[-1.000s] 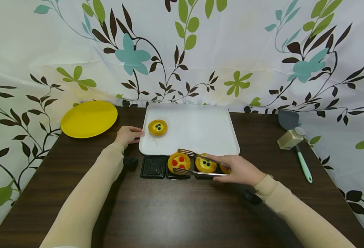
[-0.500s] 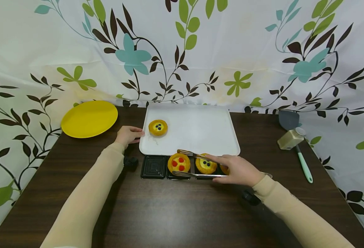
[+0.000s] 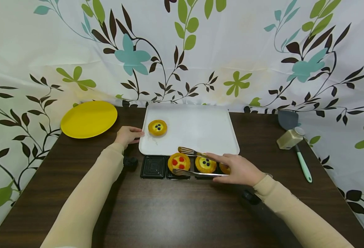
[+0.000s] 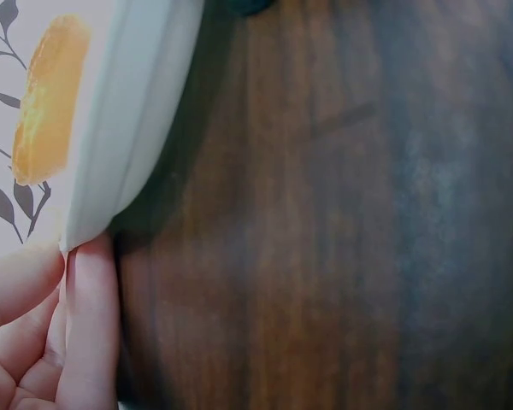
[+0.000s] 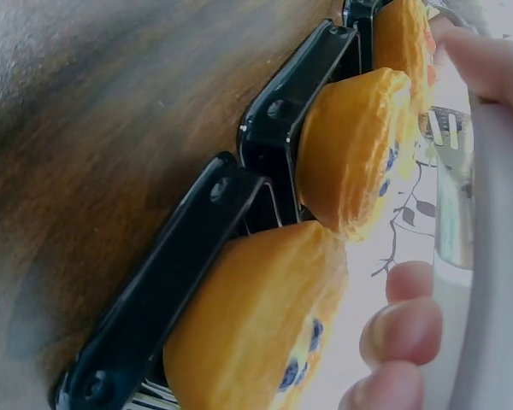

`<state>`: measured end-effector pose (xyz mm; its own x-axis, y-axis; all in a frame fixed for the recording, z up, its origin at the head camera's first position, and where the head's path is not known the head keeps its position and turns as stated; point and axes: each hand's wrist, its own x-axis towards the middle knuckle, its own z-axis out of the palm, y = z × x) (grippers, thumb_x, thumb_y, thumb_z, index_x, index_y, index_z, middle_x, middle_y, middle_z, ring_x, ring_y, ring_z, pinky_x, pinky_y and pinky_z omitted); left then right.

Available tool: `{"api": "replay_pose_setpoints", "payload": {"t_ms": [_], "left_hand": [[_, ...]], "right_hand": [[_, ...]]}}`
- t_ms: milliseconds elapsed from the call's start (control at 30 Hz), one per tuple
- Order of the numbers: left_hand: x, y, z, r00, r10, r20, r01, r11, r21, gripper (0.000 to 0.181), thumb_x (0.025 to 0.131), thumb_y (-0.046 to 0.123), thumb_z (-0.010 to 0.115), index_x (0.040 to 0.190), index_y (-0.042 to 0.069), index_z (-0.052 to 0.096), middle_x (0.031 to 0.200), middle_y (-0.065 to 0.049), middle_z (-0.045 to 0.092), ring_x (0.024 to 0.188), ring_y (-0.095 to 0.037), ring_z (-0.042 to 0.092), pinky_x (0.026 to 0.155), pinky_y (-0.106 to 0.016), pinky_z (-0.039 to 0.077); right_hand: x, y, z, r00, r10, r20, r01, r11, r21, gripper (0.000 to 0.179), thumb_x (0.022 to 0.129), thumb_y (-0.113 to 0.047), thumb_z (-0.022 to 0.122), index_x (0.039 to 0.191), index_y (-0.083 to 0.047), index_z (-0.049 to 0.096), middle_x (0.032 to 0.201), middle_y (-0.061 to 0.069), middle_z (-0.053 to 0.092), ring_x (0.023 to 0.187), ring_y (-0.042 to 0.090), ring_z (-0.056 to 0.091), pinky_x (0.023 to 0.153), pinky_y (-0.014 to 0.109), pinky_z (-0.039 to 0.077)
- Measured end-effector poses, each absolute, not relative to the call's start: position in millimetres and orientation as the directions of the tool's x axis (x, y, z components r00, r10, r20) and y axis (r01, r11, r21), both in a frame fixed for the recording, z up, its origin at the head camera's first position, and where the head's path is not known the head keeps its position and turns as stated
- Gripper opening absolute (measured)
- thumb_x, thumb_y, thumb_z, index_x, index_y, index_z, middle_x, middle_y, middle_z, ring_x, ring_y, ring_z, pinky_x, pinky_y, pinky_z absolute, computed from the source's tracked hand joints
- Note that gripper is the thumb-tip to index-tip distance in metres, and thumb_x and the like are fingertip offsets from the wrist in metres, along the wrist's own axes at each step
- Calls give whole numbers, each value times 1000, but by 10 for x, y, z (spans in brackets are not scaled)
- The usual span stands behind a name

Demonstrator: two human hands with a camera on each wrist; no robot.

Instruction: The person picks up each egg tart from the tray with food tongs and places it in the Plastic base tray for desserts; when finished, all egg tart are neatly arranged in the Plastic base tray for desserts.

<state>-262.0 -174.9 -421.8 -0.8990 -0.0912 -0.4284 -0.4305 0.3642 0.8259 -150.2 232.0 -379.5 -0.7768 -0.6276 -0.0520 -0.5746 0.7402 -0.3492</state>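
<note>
Thumb and fingers of my left hand (image 3: pixel 128 135) pinch the left rim of the white tray (image 3: pixel 200 129); the left wrist view shows the tray's raised edge (image 4: pixel 141 111) between them. An egg tart with blue dots (image 3: pixel 157 127) lies on the tray's left part. My right hand (image 3: pixel 242 169) holds metal tongs (image 3: pixel 208 174), their spread fork-like ends on either side of a red-dotted tart (image 3: pixel 179 163). That tart sits in a black square holder (image 3: pixel 169 175). Beside it is another blue-dotted tart (image 3: pixel 205 166). My right hand partly covers a third tart (image 3: pixel 224 168).
At the row's left end stands a bare black holder (image 3: pixel 153 166). A yellow plate (image 3: pixel 89 119) lies at the back left. On the right, a shaker jar (image 3: pixel 290 138) rests over a spatula with a mint handle (image 3: pixel 304 166). Patterned cloth (image 3: pixel 200 69) hangs behind the table.
</note>
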Motion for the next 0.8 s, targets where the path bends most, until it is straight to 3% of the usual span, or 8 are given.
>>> {"api": "replay_pose_setpoints", "payload": {"t_ms": [233, 433, 800], "left_hand": [[-2618, -1787, -4213, -900, -93, -427, -429, 365, 826, 41, 94, 16, 60, 131, -2, 54, 132, -20, 52, 114, -30, 57, 89, -31, 53], [-2624, -1810, -4230, -903, -86, -420, -421, 367, 830, 42, 94, 16, 60, 131, -2, 54, 132, -21, 52, 114, -30, 57, 87, -31, 54], [-2607, -1740, -4199, -899, -110, -423, -434, 349, 831, 40, 93, 14, 61, 129, -2, 56, 130, -20, 53, 113, -29, 57, 88, -31, 54]], "right_hand": [[-1512, 2316, -3749, -772, -635, 5, -599, 726, -339, 81, 76, -52, 74, 145, -33, 38, 108, 0, 66, 80, 10, 53, 74, 28, 54], [-1574, 2270, -3709, -776, -629, 51, -607, 723, -330, 81, 77, -53, 73, 146, -31, 38, 95, -1, 65, 72, 13, 50, 60, 23, 42], [-1951, 2092, -3672, -804, -594, 31, -568, 752, -334, 80, 78, -48, 74, 146, -30, 37, 78, 3, 56, 67, 14, 44, 54, 26, 37]]}}
